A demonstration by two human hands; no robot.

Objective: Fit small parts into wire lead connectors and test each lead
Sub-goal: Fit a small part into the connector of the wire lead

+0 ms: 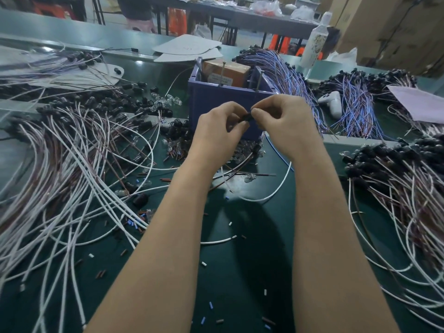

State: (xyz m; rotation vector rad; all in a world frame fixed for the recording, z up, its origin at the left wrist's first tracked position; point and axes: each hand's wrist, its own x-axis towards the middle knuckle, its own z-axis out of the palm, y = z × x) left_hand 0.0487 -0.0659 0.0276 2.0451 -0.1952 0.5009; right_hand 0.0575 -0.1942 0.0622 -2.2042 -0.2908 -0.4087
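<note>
Over the bench [240, 272]: my left hand [217, 126] and right hand [286, 121] meet before the blue bin [209, 99].
Fingers: both sets clamped on one black connector [247, 116].
Done: right pile [396, 169] looks finished, I judge.
Left: left pile [72, 145], plus testing this lead.

Both forearms [168, 236] are bare, as are the left hand [217, 131] and right hand [286, 123].

A white handheld controller [331, 102] lies on the green bench top [240, 272] at the right, near a pale paper sheet [418, 102]. A white bottle [314, 42] stands upright farther back, beside stacked cardboard cartons [394, 27]. Flat grey card sheets [185, 48] lie at the far side; a dark table [240, 16] behind carries plastic bags [266, 7].
</note>
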